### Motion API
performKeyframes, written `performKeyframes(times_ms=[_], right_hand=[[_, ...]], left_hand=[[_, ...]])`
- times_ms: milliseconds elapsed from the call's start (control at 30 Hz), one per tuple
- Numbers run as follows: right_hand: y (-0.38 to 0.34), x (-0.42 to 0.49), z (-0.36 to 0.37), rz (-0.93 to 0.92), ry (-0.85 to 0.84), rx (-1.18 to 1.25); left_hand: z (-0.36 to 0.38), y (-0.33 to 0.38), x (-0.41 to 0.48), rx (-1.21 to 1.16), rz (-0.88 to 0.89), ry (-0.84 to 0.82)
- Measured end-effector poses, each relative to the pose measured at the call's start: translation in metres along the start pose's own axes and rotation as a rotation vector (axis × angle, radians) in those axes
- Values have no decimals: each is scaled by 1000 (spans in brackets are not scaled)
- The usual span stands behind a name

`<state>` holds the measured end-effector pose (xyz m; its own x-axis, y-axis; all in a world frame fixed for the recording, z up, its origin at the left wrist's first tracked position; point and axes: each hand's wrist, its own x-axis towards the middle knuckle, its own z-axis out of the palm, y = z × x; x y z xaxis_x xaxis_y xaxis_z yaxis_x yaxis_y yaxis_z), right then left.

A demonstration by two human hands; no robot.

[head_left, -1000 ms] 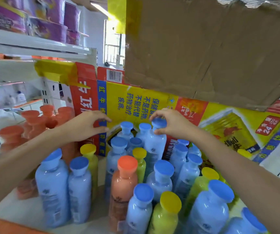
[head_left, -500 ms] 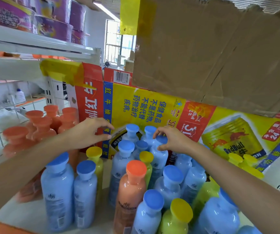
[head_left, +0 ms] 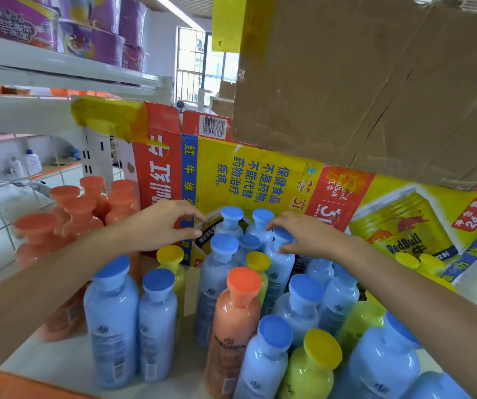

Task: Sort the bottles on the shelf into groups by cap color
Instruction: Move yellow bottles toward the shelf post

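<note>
At the foot of the carton (head_left: 246, 168), my right hand (head_left: 306, 234) pinches the cap of a blue bottle (head_left: 279, 263) standing among other blue caps, forearm reaching in from the right. I judge it should settle flat before release, clear of the yellow bottle (head_left: 258, 260) in front. My left hand (head_left: 159, 223) hovers against the carton, fingers loosely curled, empty.
</note>
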<state>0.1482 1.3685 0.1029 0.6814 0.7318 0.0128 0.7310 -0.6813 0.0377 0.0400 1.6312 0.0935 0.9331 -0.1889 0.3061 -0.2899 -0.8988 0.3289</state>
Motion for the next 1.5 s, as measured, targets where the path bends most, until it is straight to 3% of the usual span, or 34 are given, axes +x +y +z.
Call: performKeyframes(times_ms=[200,400,733,1067,1500], right_hand=[[-25,-15,-17,-111,185,158],[-47,-22,-13,-139,-51,240],[-49,-12,1,-95,-116,161],[-52,-18,-6,-63,-58,205],[-49,-27,-56,-37,307,277]], left_hand=[[-7,-1,-6,-62,-24,-95],[-7,-9,-9,-56,-67,-255],[-6,-8,-14,68,-30,-315],[-8,-6,-17,47,-11,-263],[-58,10,0,-57,24,3]])
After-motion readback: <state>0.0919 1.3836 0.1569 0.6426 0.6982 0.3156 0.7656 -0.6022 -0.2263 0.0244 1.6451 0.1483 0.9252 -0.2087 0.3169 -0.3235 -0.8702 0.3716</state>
